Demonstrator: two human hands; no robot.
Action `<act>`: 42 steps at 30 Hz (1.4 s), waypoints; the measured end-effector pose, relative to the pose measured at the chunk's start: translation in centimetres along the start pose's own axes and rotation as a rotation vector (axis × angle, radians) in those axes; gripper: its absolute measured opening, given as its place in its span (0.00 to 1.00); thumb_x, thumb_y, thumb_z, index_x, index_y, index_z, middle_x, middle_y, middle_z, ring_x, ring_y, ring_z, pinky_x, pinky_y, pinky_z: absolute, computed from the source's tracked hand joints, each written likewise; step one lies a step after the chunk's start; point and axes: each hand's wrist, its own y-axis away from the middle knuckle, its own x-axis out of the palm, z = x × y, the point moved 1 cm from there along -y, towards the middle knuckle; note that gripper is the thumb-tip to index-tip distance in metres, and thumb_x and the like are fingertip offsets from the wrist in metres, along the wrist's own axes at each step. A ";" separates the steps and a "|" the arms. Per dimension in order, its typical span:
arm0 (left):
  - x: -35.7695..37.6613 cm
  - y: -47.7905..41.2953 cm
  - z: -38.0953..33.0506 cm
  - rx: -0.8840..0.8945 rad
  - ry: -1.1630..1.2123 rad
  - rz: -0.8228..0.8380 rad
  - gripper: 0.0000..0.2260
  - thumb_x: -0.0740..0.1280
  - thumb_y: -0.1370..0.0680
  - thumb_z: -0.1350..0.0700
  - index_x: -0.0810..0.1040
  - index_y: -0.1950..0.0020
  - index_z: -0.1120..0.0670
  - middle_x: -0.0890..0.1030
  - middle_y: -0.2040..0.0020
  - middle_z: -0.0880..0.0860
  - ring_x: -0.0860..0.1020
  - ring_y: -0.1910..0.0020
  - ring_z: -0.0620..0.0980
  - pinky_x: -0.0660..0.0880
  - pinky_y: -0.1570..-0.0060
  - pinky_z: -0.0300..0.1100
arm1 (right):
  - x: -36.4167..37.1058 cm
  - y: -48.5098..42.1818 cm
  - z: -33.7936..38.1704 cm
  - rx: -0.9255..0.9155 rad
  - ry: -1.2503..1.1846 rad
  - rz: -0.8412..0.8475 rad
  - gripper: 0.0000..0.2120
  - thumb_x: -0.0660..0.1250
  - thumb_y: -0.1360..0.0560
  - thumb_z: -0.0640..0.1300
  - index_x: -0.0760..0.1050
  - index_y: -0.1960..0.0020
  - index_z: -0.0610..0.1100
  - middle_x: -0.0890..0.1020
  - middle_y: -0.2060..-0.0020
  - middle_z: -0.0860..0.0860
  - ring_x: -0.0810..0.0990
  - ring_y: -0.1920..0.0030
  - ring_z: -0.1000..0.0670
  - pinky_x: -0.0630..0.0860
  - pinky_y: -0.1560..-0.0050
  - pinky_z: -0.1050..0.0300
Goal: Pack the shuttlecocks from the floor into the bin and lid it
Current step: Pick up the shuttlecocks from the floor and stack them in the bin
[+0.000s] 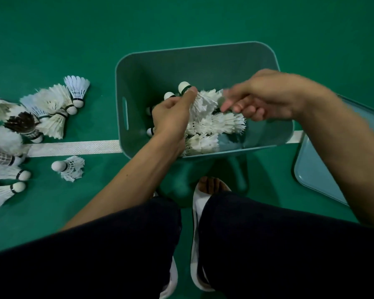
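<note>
A teal bin (138,67) stands on the green floor in front of me, with several white shuttlecocks (220,124) lying inside. My left hand (171,115) is over the bin and grips a shuttlecock (189,91) by its feathers, cork pointing away. My right hand (266,93) hovers over the bin's right half, blurred, fingers loosely curled and touching feathers. A pile of shuttlecocks (52,108) lies on the floor to the left. The bin's pale teal lid (324,169) lies flat on the floor to the right.
A white court line (73,147) runs across the floor under the bin. One loose shuttlecock (68,167) lies just below the line. My knees in dark trousers and a white slipper (198,203) fill the lower part of the view.
</note>
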 end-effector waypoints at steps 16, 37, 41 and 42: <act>0.4 1.0 -0.2 0.056 -0.303 0.248 0.04 0.73 0.24 0.54 0.85 0.50 0.51 0.82 0.52 0.41 0.78 0.51 0.41 0.76 0.46 0.44 | -0.7 -1.1 -2.1 0.001 -0.258 -0.196 0.08 0.67 0.23 0.38 0.77 0.62 0.41 0.76 0.71 0.50 0.65 0.75 0.54 0.60 0.80 0.65; -2.2 -2.1 -1.0 0.041 -0.520 0.268 0.23 0.68 0.22 0.64 0.75 0.28 0.49 0.76 0.47 0.47 0.85 0.48 0.58 0.83 0.47 0.54 | 2.7 -6.7 -4.4 0.279 0.699 0.004 0.07 0.69 0.22 0.33 0.84 0.53 0.30 0.86 0.67 0.42 0.68 0.81 0.53 0.63 0.80 0.65; -1.0 -1.4 -0.7 -0.033 -0.467 0.316 0.19 0.67 0.20 0.62 0.77 0.31 0.49 0.77 0.44 0.52 0.80 0.52 0.50 0.83 0.45 0.53 | 2.2 -6.4 -4.1 0.266 0.863 0.052 0.09 0.72 0.24 0.38 0.83 0.62 0.34 0.84 0.74 0.45 0.66 0.81 0.51 0.63 0.76 0.64; -0.7 -1.2 -0.5 0.000 -0.503 0.312 0.18 0.67 0.20 0.62 0.77 0.31 0.49 0.77 0.49 0.50 0.77 0.56 0.48 0.82 0.43 0.54 | 1.9 -6.0 -3.9 0.264 0.887 0.052 0.12 0.72 0.24 0.40 0.80 0.64 0.36 0.81 0.78 0.48 0.66 0.83 0.52 0.63 0.76 0.64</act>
